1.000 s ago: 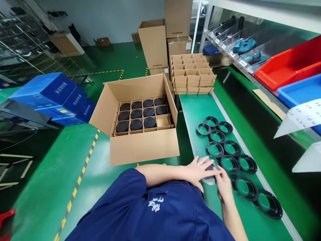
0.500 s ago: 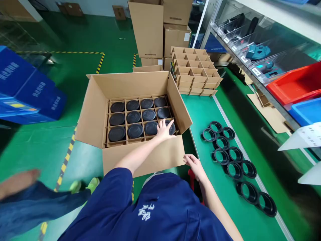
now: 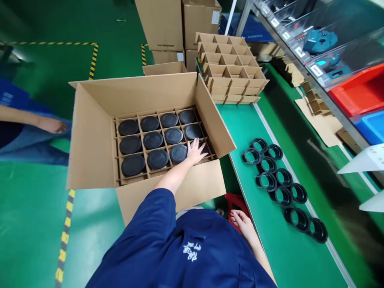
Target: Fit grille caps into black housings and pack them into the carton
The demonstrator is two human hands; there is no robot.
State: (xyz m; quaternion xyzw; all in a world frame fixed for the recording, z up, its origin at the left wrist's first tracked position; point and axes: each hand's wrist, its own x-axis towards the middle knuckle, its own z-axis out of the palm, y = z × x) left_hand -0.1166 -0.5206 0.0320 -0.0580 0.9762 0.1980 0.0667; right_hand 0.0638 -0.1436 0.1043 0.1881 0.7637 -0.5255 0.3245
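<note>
An open cardboard box (image 3: 135, 84) holds a cardboard divider grid with a round black lidded container in each visible cell, such as this one (image 3: 157, 159). My left hand (image 3: 196, 152) lies with fingers spread on the container in the near right cell, mostly covering it. Lower right, beside the table edge, my right hand (image 3: 242, 222) hangs with fingers loosely bent and nothing seen in them. It is apart from the box's near flap (image 3: 207, 180).
Several black rings (image 3: 283, 177) stand on the green table (image 3: 270, 256) at right. Stacked cardboard dividers (image 3: 231, 72) sit at its far end. A shelf with a red bin (image 3: 357, 96) overhangs the right. A red stool (image 3: 237, 200) is below. Another person's hand (image 3: 52, 125) shows at left.
My right hand has left the corner of the near flap and moved down and right. My left hand stays on the same container, pressed flatter. The view has shifted; the person at left has moved.
</note>
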